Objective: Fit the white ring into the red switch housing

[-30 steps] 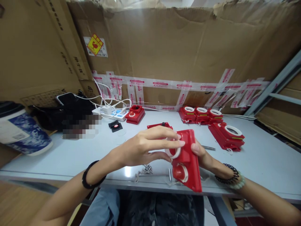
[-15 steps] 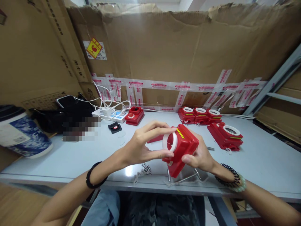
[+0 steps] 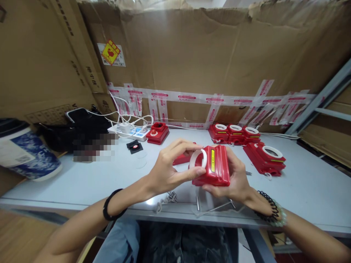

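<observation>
A red plastic housing [image 3: 219, 166] with a yellow label is held above the table's front part. My right hand [image 3: 238, 177] wraps round its right side and underside. At the housing's left end sits a white ring [image 3: 197, 160], which my left hand [image 3: 170, 168] grips between thumb and fingers. Whether the ring is fixed to the housing, I cannot tell. Behind my left hand, another red part [image 3: 181, 159] lies partly hidden. Below the hands are several screws [image 3: 172, 196] and a metal rod tool [image 3: 219, 205] near the table edge.
Several red housings with white rings [image 3: 236, 133] stand at the back right, a larger one [image 3: 264, 160] nearer. Back left are a red unit [image 3: 158, 133], a white power strip [image 3: 139, 134] with cables and a black piece [image 3: 135, 147]. A cup [image 3: 30, 157] stands far left. Cardboard [image 3: 186, 51] walls the back.
The red housing has been turned in my hands, so its yellow label now stands nearly upright and its lower end has swung up. My left hand keeps its grip on the white ring.
</observation>
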Motion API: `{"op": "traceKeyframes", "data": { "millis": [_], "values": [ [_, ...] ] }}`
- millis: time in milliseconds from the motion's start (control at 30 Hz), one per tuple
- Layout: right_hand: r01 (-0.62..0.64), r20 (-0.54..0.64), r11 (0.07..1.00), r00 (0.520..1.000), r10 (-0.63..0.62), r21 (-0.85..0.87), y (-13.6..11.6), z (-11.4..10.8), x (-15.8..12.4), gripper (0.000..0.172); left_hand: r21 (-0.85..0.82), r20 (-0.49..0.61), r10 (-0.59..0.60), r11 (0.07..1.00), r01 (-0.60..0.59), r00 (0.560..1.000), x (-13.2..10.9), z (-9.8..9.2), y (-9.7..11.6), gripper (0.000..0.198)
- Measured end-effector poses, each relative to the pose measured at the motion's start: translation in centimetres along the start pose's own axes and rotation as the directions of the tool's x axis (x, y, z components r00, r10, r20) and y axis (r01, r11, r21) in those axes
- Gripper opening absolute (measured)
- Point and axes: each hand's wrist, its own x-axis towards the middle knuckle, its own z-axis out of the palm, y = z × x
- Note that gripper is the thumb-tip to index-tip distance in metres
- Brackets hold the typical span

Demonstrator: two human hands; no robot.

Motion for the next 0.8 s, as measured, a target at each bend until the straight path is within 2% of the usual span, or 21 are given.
{"op": "traceKeyframes", "data": {
  "millis": [133,233,367,500,633,800],
  "values": [
    [0.063,-0.012,0.989,0.998,-0.065,-0.134,0.2,-0.2,-0.1,0.077,-0.036,-0.018,-0.041,0.999,0.04,0.999,0.1,0.1,0.3,0.038],
    [0.127,-0.02,0.97,0.991,-0.134,-0.206,0.7,-0.4,-0.2,0.083,-0.128,-0.038,-0.12,0.985,0.114,0.992,0.1,0.2,0.2,0.033],
    [0.09,-0.036,0.975,0.994,-0.099,-0.204,1.1,-0.5,-0.2,0.088,-0.222,-0.039,-0.202,0.957,0.189,0.979,0.0,0.2,-0.2,0.033],
    [0.076,-0.028,0.989,0.996,-0.081,-0.124,1.0,-0.4,-0.2,0.087,-0.2,-0.028,-0.142,0.971,0.133,0.989,-0.1,0.1,-0.2,0.038],
    [0.073,-0.039,0.992,0.996,-0.077,-0.104,0.9,-0.2,-0.2,0.083,-0.126,-0.043,-0.065,0.99,0.059,0.997,0.0,0.1,0.0,0.039],
    [0.062,-0.048,0.992,0.997,-0.067,-0.109,0.8,-0.1,-0.3,0.079,-0.09,-0.049,-0.035,0.996,0.03,0.998,0.1,0.0,0.1,0.04]
  ]
}}
